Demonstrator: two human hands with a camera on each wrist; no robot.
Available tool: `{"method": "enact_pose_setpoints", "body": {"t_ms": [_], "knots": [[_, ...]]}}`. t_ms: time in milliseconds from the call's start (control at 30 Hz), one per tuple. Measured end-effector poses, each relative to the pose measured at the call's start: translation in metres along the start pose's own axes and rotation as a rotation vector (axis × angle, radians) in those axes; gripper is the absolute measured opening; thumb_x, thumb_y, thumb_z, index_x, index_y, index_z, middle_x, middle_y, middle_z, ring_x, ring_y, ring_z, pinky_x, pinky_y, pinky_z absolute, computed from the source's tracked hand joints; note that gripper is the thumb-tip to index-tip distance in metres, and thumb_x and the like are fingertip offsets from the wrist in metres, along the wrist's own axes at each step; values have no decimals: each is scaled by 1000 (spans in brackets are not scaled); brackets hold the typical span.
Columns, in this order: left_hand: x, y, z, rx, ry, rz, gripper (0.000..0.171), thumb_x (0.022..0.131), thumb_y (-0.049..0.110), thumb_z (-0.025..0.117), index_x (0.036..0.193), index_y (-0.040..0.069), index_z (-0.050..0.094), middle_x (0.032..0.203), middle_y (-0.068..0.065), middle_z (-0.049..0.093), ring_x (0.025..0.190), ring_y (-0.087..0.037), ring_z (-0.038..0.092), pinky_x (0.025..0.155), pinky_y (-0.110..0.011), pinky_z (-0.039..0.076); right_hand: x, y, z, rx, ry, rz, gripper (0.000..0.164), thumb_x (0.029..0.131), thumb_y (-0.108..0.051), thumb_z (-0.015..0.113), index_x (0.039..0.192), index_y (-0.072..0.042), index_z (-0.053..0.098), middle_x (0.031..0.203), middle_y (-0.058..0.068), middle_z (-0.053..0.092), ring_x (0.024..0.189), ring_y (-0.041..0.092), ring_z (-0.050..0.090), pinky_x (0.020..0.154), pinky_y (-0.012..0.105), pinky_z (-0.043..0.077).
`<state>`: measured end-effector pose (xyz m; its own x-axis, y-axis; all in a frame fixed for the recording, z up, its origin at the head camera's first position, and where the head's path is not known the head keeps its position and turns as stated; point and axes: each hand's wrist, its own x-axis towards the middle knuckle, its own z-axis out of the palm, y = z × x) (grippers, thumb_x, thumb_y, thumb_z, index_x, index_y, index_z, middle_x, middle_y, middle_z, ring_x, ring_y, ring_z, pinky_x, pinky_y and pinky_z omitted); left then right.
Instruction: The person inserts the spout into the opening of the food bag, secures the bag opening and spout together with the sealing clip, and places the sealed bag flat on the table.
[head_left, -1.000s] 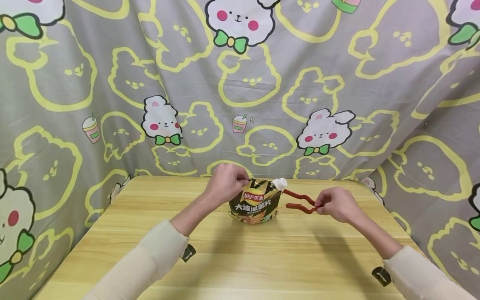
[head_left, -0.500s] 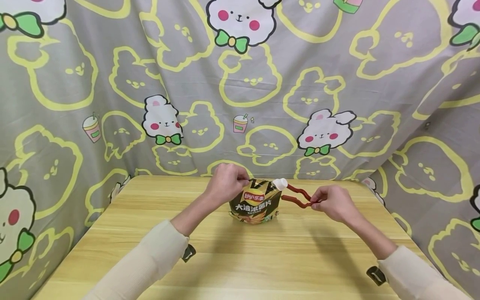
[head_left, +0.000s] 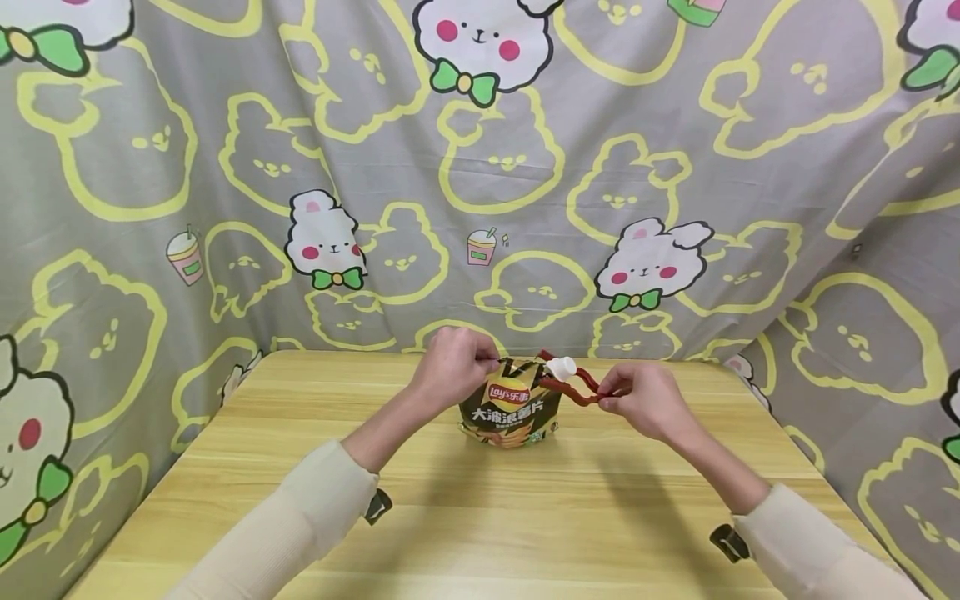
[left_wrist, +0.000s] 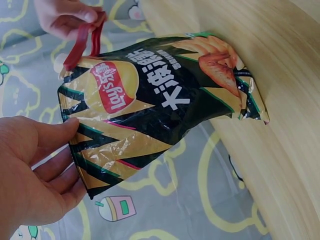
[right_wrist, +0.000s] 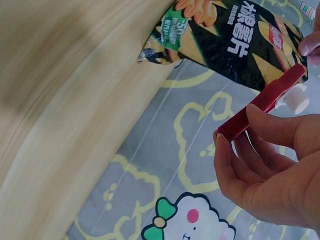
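**Lay's crisp bag pinched at one corner, red clip held at the other**

In the head view, a black-and-gold Lay's crisp bag (head_left: 506, 425) is stood upright on the wooden tabletop (head_left: 562, 542). "Lay's 乐事" can be read on the red-and-yellow logo (head_left: 508, 393), with "大波浪薯片" printed in large white characters below; the line under that is too small to be read. The bag's upper left corner is pinched by the left hand (head_left: 453, 367). A red clip (head_left: 558, 387) is grasped at its hinge end by the right hand (head_left: 647, 400). The clip's arms are spread about the upper right corner, one before the bag and one showing past its top edge, with a white spout (head_left: 564, 367) seen between them.

In the left wrist view, the bag's edge is held between the left thumb, laid on the front, and the fingers behind. "Lay's 乐事" and "大波浪" are legible there, and chicken wings (left_wrist: 220, 70) are pictured near the base.

In the right wrist view, the clip is pinched between thumb and fingertips. "浪薯片" can be made out on the bag, while most print on a green panel (right_wrist: 172, 32) is too blurred to be read.
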<state>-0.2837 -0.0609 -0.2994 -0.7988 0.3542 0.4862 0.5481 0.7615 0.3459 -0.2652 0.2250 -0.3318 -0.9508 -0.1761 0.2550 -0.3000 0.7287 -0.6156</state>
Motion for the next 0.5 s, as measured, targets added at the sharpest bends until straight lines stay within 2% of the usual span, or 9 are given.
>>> {"method": "enact_pose_setpoints", "body": {"t_ms": [233,500], "knots": [[0,1,0,-4,2,9,7,86,8,80,80,12,81,79,1,78,74,-14,74,78,-35,60,3,-9,6,57,8,-8,11,82,1,80,82,-7,71,83,9,77,80,22,76,65,29,57],[0,1,0,8,21,21,7,85,9,82,79,14,81,79,2,78,74,-13,74,75,-35,60,7,-14,10,41,20,-37,10,82,-3,81,86,-7,72,86,8,78,81,22,76,67,32,57]]}}
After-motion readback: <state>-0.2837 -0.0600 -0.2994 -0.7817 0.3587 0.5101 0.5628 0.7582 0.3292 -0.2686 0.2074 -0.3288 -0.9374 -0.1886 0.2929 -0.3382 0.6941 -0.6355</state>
